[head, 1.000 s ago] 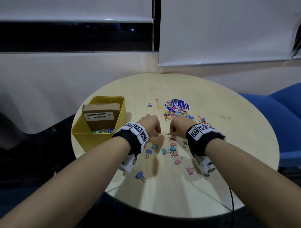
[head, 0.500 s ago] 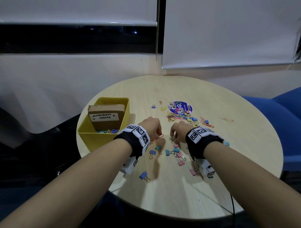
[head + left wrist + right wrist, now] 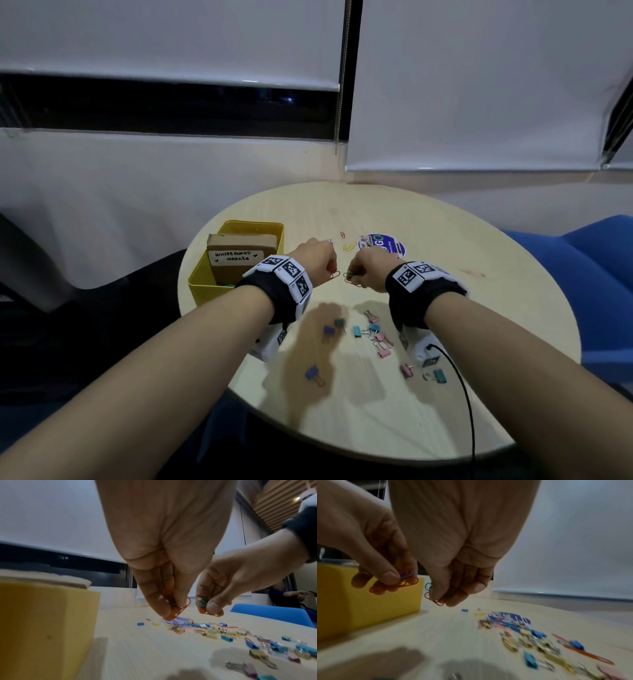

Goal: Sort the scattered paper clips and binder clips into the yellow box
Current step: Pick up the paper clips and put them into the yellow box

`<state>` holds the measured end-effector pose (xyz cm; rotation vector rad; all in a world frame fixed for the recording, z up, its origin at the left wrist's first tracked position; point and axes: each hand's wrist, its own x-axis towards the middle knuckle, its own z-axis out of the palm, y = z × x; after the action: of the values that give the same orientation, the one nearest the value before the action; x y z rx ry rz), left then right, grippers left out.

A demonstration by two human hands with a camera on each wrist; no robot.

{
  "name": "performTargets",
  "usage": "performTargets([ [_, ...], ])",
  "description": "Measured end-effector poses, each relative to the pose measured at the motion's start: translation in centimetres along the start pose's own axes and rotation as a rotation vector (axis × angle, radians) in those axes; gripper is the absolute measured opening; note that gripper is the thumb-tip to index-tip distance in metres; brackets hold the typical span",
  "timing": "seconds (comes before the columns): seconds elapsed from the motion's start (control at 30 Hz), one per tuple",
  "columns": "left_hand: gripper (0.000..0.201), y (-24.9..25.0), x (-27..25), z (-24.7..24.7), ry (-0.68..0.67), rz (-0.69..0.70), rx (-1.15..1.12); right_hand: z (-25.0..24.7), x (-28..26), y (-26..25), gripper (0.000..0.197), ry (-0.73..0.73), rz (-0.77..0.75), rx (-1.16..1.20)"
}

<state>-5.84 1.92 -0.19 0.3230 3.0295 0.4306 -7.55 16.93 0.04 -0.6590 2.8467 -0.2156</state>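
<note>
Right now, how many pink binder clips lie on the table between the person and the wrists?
4. Three pink binder clips cluster just nearer than the right hand; a fourth lies closer to the table edge. Others may be hidden in the far pile.

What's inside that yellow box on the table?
In the yellow box stands a brown cardboard box with a label reading "WHITEBOARD MARKER". A sliver of colour peeks out below it, too small to identify. The left arm and the box's front wall hide the rest of the bottom.
</note>
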Motion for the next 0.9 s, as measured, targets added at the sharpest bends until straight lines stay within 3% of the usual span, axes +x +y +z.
performTargets([
  [0.13, 0.019, -1.8, -1.5, -3.6, 0.077, -0.019, 0.006, -1.8, 0.6, -3.2, 0.015, 0.117, -0.071, 0.107],
  [0.33, 0.012, -6.4, -4.0, -7.3, 0.187, -0.117, 0.023, -2.9, 2.7, -9.1, 0.019, 0.225, -0.14, 0.115],
  [0.57, 0.024, -10.9, -6.4, -8.3, 0.2, -0.213, 0.028, -2.3, 5.6, -14.1, 0.025, 0.252, -0.175, 0.044],
  [0.7, 0.031, -12.7, -6.8, -7.9, 0.158, -0.244, -0.009, -1.1, 6.3, -15.1, 0.026, 0.21, -0.196, 0.054],
  [0.9, 0.019, -12.3, -6.4, -7.4, 0.171, -0.215, 0.013, -1.0, 6.1, -13.8, 0.026, 0.198, -0.193, 0.055],
])
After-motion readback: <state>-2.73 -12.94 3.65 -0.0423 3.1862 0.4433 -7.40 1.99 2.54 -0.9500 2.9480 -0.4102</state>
